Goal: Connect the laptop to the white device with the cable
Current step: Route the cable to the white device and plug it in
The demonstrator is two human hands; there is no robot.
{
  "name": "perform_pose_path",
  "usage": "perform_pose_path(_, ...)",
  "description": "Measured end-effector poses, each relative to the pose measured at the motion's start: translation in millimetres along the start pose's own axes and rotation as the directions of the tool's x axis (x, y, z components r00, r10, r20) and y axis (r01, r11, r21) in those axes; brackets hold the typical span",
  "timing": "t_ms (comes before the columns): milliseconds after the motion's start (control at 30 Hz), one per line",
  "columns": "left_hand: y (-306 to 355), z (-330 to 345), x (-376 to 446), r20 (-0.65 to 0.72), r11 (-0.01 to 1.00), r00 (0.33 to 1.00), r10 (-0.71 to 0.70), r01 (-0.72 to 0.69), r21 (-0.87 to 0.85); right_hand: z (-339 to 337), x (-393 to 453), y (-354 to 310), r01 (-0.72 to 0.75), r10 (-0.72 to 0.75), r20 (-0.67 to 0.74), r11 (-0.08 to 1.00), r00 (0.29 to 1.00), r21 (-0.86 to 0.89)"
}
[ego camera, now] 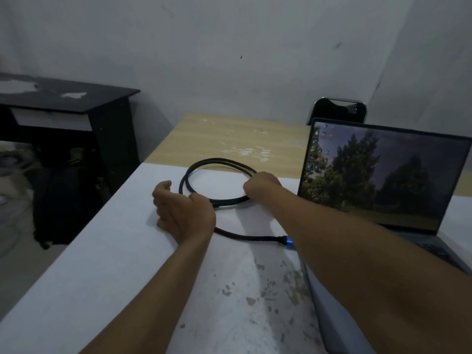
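Note:
A black braided cable [204,164] lies coiled in a loop on the white table [102,264]. One end, with a blue metal plug [288,241], rests near the laptop's left edge. My left hand [182,213] rests on the near left part of the coil, fingers curled over the cable. My right hand [260,185] is closed on the right side of the loop. The open laptop [378,180] stands at the right with its screen lit. No white device is in view.
A wooden table [229,139] adjoins the white one at the back. A black chair back [337,109] rises behind the laptop. A black desk [63,103] stands at the left, with dark clutter on the floor below it.

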State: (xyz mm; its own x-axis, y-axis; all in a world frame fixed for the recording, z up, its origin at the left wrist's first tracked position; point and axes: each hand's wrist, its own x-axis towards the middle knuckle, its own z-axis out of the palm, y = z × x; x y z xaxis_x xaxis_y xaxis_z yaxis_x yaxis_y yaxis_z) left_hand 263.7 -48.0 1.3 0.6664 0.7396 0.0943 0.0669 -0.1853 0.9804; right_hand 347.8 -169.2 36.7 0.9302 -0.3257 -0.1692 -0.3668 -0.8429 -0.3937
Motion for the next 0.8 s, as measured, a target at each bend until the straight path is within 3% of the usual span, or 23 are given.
perform_pose_path(133, 2, -3, -2, 0.025, 1.000, 1.000, 0.015, -0.015, 0.009, -31, 9, -21, 0.040, 0.057, -0.207, 0.898, 0.977, 0.437)
perform_pose_path(367, -7, -1, 0, 0.133, 0.989, 0.989, 0.059, -0.075, 0.124, -91, 3, -55, 0.427, -0.240, -0.411, 0.777, 0.880, 0.462)
perform_pose_path(500, -8, -1, -4, 0.179, 0.976, 0.975, 0.132, -0.159, 0.146, -127, -7, -79, 0.585, -0.444, -0.432, 0.760, 0.785, 0.283)
perform_pose_path(633, -11, -2, -7, 0.260, 0.954, 0.949, 0.176, -0.230, 0.193, -173, -14, -93, 0.659, -0.616, -0.350, 0.752, 0.706, 0.005)
perform_pose_path(733, -13, -3, -9, 0.305, 0.923, 0.928, 0.213, -0.293, 0.248, -217, -17, -83, 0.668, -0.697, -0.334, 0.712, 0.634, -0.216)
perform_pose_path(800, -14, -4, -11, 0.335, 0.902, 0.919, 0.208, -0.313, 0.298, -246, -14, -65, 0.633, -0.690, -0.353, 0.722, 0.632, -0.278)
